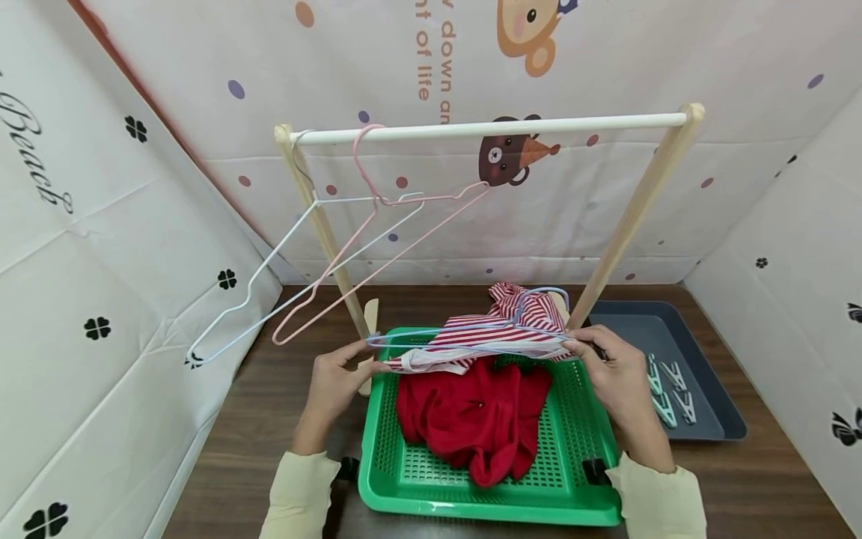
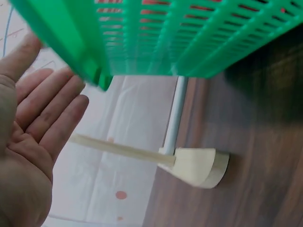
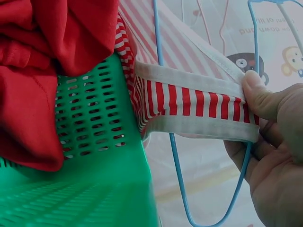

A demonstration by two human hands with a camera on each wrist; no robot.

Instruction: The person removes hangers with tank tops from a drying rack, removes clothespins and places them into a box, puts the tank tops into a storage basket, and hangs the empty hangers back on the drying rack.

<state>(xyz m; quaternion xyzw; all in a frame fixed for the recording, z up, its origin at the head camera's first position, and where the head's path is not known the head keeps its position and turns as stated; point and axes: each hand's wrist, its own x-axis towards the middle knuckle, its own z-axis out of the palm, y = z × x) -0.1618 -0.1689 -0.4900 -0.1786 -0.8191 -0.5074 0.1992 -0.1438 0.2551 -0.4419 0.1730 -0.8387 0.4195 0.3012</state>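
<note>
A red-and-white striped top (image 1: 471, 337) with white trim is spread between my hands over the back of the green basket (image 1: 485, 509). A blue wire hanger (image 1: 555, 290) runs through it, hook toward the rack. My left hand (image 1: 337, 385) pinches the left end of the hanger and top; in the left wrist view the basket's rim hides those fingertips, and the other fingers lie extended. My right hand (image 3: 279, 137) grips a white-edged striped band of the top between thumb and fingers, with the hanger's end looping below. A crumpled red garment (image 1: 478, 419) lies in the basket.
Behind stands a wooden rack with a white rail (image 1: 498, 129). A pink hanger (image 1: 377, 201) and a white hanger (image 1: 269, 258) hang at its left end. At right, a dark tray (image 1: 720, 423) holds several clothespins (image 1: 663, 408). Patterned sheets surround the wooden table (image 1: 269, 442).
</note>
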